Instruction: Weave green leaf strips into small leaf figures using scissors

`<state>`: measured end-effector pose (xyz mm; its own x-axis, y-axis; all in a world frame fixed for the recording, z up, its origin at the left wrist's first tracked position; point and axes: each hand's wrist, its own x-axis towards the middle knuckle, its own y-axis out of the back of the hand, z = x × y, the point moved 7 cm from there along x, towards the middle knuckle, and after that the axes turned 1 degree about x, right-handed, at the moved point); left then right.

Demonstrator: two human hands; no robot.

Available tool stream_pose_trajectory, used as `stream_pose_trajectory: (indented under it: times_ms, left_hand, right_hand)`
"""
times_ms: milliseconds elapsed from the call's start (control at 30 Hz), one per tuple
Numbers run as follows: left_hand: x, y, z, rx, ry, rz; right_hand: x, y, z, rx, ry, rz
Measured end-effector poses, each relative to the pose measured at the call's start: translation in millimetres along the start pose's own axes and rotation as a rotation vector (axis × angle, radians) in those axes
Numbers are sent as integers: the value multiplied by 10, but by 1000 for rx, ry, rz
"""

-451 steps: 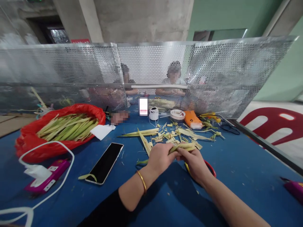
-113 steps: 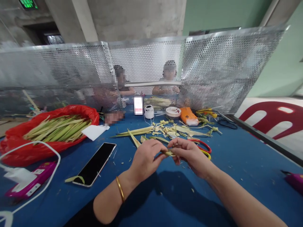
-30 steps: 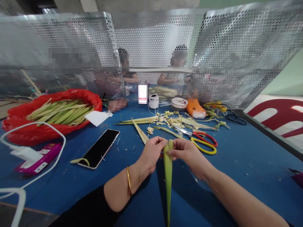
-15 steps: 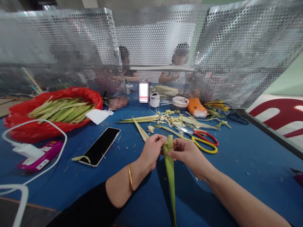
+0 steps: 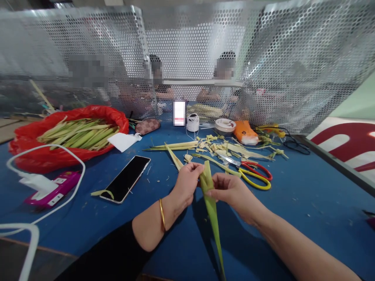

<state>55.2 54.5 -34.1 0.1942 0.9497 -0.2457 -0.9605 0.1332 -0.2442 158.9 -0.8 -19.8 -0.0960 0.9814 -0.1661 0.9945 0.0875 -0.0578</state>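
Observation:
A long green leaf strip (image 5: 213, 216), which looks like corn husk, hangs from between my hands, its narrow end pointing down toward me. My left hand (image 5: 187, 183) pinches its upper part from the left, thumb and fingers closed. From the right, my right hand (image 5: 230, 191) grips the same strip a little lower, the thumb lying across it. The top end is folded and sticks up above the fingers. Just behind my right hand lie scissors (image 5: 255, 175) with red and yellow handles. A pale leaf strip (image 5: 174, 157) rests beyond my left hand.
At left are a red plastic bag (image 5: 22, 136) of leaf strips, a purple power strip (image 5: 55, 191) with a white cable, and a phone (image 5: 125, 179). Leaf scraps (image 5: 218, 147), white string (image 5: 192, 123) and a tape roll (image 5: 225, 126) lie ahead. Two people sit behind a perforated screen (image 5: 193, 47).
The strip's upper end has turned and now leans against the rest of it, showing one broader surface. Both hands keep their hold. The view has shifted slightly.

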Motion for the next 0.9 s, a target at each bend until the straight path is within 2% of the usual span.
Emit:
stream_pose_trajectory:
  times_ms: [133, 267, 433, 500, 600, 767, 833, 900]
  left_hand:
    - [20, 24, 9, 1, -16, 18]
    - [28, 15, -14, -44, 3, -10]
    - [-45, -143, -126, -277, 225, -206]
    - [-92, -179, -178, -347, 329, -233]
    - [-143, -202, -218, -417, 407, -233]
    - [-180, -240, -170, -382, 383, -282]
    - [-177, -265, -119, -306, 319, -339]
    - [-155, -261, -71, -224, 229, -348]
  right_hand:
    - [-11, 41, -60, -14, 67, 80]
    - [-4, 40, -38, -23, 32, 83]
    - [7, 169, -91, -15, 115, 179]
    - [14, 215, -107, -10, 142, 204]
    - [27, 263, -109, -17, 164, 234]
    - [20, 296, -136, -63, 233, 272]
    - [17, 279, -135, -36, 220, 255]
    - [24, 239, -115, 21, 173, 208]
